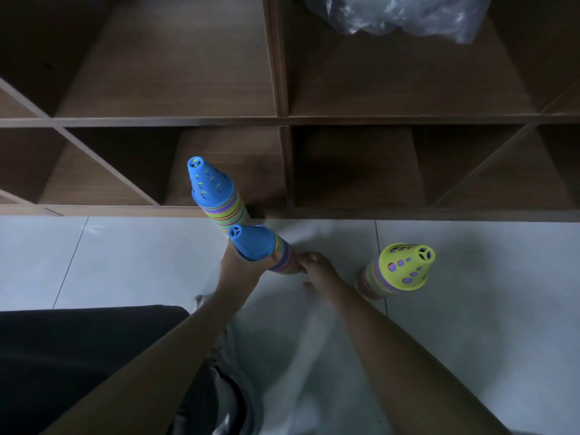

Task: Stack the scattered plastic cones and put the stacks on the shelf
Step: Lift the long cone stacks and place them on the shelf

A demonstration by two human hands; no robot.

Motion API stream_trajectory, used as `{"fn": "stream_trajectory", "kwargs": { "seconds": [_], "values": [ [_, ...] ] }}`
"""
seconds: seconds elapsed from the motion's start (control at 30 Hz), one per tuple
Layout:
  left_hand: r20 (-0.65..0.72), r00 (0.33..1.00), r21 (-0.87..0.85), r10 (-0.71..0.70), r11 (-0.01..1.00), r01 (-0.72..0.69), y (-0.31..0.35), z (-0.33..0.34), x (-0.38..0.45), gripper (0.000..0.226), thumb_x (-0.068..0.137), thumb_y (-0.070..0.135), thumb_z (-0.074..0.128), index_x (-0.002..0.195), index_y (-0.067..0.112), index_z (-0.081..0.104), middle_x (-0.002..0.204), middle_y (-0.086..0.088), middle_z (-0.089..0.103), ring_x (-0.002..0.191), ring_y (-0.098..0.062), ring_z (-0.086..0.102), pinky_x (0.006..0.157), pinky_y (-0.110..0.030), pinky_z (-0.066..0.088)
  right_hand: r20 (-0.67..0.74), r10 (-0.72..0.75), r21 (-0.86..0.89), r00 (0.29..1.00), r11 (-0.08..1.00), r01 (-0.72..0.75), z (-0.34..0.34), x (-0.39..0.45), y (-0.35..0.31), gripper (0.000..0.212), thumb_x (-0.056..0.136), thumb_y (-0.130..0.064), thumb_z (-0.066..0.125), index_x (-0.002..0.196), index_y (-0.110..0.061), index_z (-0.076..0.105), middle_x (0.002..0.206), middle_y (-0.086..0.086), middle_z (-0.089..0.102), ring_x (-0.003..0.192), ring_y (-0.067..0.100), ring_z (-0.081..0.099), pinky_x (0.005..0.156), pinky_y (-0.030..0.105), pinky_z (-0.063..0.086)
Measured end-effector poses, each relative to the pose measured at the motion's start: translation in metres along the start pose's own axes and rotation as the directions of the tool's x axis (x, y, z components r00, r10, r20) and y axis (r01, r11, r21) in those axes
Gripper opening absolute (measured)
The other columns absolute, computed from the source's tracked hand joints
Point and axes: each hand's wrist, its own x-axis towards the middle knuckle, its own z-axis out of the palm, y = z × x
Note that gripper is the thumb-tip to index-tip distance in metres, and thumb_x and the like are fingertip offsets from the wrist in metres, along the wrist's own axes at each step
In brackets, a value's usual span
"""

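- Both forearms were bare from the bottom edge of the frame up to the wrists, with no sleeve showing on either.
- The left hand (243,271) and the right hand (317,271) wore no glove, ring, watch or band.
- A black garment (78,356) covered the lap (lower left of the view).
- A pale grey-white garment (301,372), blurred, lay between the forearms.

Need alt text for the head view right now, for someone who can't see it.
Both hands, left and right, grip a blue-topped cone stack on the floor before a wooden shelf. A taller blue-topped stack stands behind it, a yellow-topped stack to the right.
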Motion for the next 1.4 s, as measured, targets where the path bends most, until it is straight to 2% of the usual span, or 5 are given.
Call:
{"fn": "stream_trajectory", "kwargs": {
  "seconds": [0.2,0.57,0.77,1.23,1.4],
  "values": [
    [0.010,1.000,-0.088,-0.030,0.996,0.031,0.004,-0.006,-0.003,0.068,0.057,0.038,0.085,0.118,0.024,0.059,0.110,-0.002,0.068,0.102,-0.022,0.067,0.081,-0.043,0.062,0.069,0.075,0.098,0.995,0.992,-0.082,0.009,0.008,-0.006,0.044,0.099,-0.033,0.058,0.136,-0.009,0.058,0.133,0.010,0.062,0.121,0.025,0.057,0.083,0.036,0.054],
    [0.141,0.984,-0.287,-0.112,0.946,0.149,0.048,-0.032,-0.022,0.069,0.043,0.042,0.081,0.107,0.025,0.061,0.101,0.003,0.070,0.090,-0.012,0.068,0.077,-0.037,0.059,0.048,-0.056,0.082,0.997,0.995,0.052,-0.005,-0.039,-0.008,0.017,0.082,-0.027,0.074,0.091,-0.014,0.069,0.091,0.009,0.065,0.088,0.021,0.056,0.076,0.030,0.043],
    [0.126,0.992,-0.284,0.000,0.958,0.036,0.089,-0.039,-0.047,0.033,0.081,0.003,0.082,0.097,0.024,0.061,0.088,0.005,0.070,0.086,-0.016,0.067,0.074,-0.029,0.058,0.018,-0.114,0.054,0.993,0.992,0.113,-0.010,-0.092,-0.033,0.013,0.091,-0.009,0.064,0.080,-0.016,0.063,0.089,0.009,0.064,0.087,0.020,0.057,0.073,0.028,0.046],
    [0.299,0.904,-0.301,0.304,0.929,-0.213,0.241,-0.037,-0.080,0.067,0.060,0.038,0.090,0.117,0.021,0.060,0.110,-0.005,0.074,0.102,-0.020,0.072,0.089,-0.041,0.060,-0.072,-0.312,0.296,0.947,0.900,0.319,-0.080,-0.212,-0.111,0.027,0.078,-0.015,0.078,0.102,-0.008,0.070,0.099,0.007,0.075,0.095,0.020,0.068,0.081,0.028,0.056],
    [0.379,0.862,-0.298,0.338,0.926,-0.232,0.278,-0.014,-0.090,0.046,0.083,0.016,0.083,0.120,0.019,0.056,0.111,-0.007,0.071,0.083,-0.004,0.073,0.062,-0.018,0.056,-0.151,-0.349,0.207,0.925,0.904,0.375,-0.120,-0.241,-0.124,0.005,0.091,-0.004,0.067,0.091,-0.009,0.065,0.091,0.008,0.073,0.097,0.022,0.068,0.094,0.036,0.054]
  ]
}}
